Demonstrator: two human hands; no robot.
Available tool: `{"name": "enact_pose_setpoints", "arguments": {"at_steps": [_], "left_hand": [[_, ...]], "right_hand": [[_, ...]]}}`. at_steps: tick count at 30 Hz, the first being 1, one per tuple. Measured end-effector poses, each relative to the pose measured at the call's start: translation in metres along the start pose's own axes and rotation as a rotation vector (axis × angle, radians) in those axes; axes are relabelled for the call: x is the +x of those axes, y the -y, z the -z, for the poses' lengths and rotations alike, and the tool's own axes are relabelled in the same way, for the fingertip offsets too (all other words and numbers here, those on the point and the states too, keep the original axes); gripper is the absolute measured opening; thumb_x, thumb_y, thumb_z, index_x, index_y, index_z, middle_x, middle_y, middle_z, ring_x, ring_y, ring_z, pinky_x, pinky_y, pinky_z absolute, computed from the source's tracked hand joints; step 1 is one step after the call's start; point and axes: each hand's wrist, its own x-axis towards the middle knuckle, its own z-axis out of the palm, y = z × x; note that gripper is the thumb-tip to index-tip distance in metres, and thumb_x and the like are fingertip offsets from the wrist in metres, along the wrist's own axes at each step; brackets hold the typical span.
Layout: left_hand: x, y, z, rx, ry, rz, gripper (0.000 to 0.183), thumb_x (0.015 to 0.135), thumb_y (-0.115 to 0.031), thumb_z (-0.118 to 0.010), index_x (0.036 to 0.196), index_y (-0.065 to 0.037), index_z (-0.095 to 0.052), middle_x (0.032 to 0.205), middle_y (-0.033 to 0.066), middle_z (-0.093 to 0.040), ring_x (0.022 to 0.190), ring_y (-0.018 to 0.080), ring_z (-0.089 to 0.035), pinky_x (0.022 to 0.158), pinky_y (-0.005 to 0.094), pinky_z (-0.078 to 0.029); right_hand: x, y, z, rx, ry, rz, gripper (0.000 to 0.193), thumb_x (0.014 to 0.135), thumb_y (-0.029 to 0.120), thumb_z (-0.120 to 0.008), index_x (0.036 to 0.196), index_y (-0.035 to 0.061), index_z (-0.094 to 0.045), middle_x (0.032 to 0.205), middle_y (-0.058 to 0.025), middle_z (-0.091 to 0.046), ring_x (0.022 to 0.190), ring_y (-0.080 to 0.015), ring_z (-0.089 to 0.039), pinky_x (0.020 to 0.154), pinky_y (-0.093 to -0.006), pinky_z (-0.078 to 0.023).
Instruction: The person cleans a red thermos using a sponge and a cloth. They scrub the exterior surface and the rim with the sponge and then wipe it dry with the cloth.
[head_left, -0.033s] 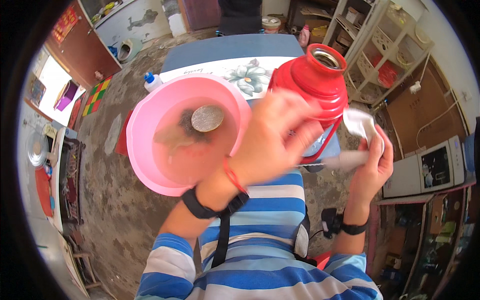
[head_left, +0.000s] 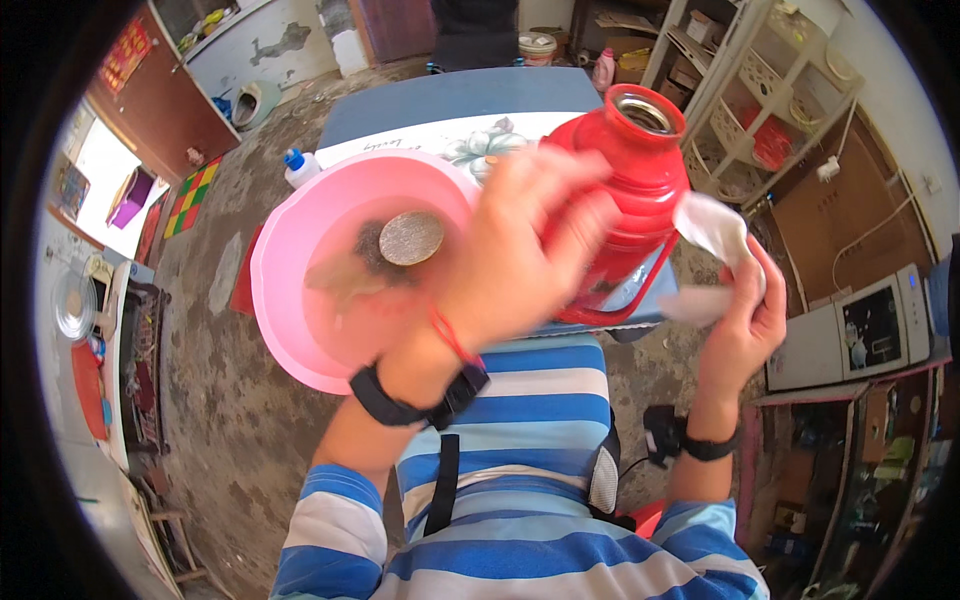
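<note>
My left hand (head_left: 535, 235) is smeared by motion in front of the red thermos flask (head_left: 635, 180). Its fingers look stretched and apart, with nothing visible in them. Off the flask's right side, my right hand (head_left: 755, 305) is closed on a limp white cloth (head_left: 712, 228), with one end hanging out above the fingers and another blurred part to their left. The flask's mouth is uncovered. Left of it stands a pink basin (head_left: 272, 300) of cloudy water. A grey speckled round disc (head_left: 411, 238) lies in the basin over a dark tangled mass and something pale brown.
Basin and flask stand on a small blue table (head_left: 450, 95) with a white flower-printed panel. A white bottle with a blue cap (head_left: 300, 168) is behind the basin. Shelves (head_left: 770, 110) and a white appliance (head_left: 850, 335) are on the right.
My left hand has moved a little left and up, away from my right hand. The white cloth still hangs from my right hand, its ends shifted slightly. The basin's contents look the same.
</note>
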Motion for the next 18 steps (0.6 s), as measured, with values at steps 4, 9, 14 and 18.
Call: {"name": "enact_pose_setpoints", "arguments": {"at_steps": [4, 9, 14, 18], "left_hand": [[0.051, 0.017, -0.02, -0.061, 0.131, 0.0, 0.064, 0.085, -0.035, -0.073, 0.131, 0.003, -0.051, 0.128, 0.0197, -0.055, 0.122, 0.0289, -0.051, 0.104, 0.0378, -0.039], [0.073, 0.021, -0.045, -0.077, 0.415, 0.061, 0.061, 0.085, -0.025, -0.075, 0.134, 0.001, -0.05, 0.122, 0.0104, -0.063, 0.114, 0.0165, -0.058, 0.098, 0.0296, -0.045], [0.068, 0.023, -0.041, -0.176, 0.406, 0.084, 0.055, 0.085, -0.018, -0.074, 0.132, -0.002, -0.052, 0.119, 0.0079, -0.064, 0.109, 0.0137, -0.06, 0.096, 0.0284, -0.047], [0.07, 0.018, -0.042, -0.201, 0.396, 0.094, 0.054, 0.086, -0.018, -0.075, 0.132, -0.002, -0.052, 0.12, 0.008, -0.064, 0.11, 0.014, -0.059, 0.096, 0.0288, -0.047]], "right_hand": [[0.004, 0.006, -0.063, -0.263, 0.255, 0.61, 0.03, 0.078, -0.001, -0.068, 0.106, 0.0084, -0.072, 0.109, -0.0073, -0.065, 0.097, -0.0278, -0.057, 0.086, -0.0351, -0.047], [0.002, -0.003, -0.066, -0.272, 0.156, 0.647, 0.03, 0.07, 0.006, -0.066, 0.099, 0.0034, -0.07, 0.107, -0.0057, -0.063, 0.09, -0.0255, -0.055, 0.081, -0.034, -0.047], [-0.008, -0.01, -0.061, -0.237, 0.101, 0.606, 0.028, 0.071, 0.004, -0.068, 0.1, 0.0033, -0.07, 0.106, -0.0062, -0.063, 0.088, -0.0254, -0.055, 0.079, -0.0345, -0.047], [-0.009, -0.015, -0.056, -0.191, 0.022, 0.53, 0.021, 0.076, 0.0, -0.069, 0.097, 0.0023, -0.068, 0.103, -0.0074, -0.063, 0.088, -0.0261, -0.055, 0.077, -0.0353, -0.047]]}}
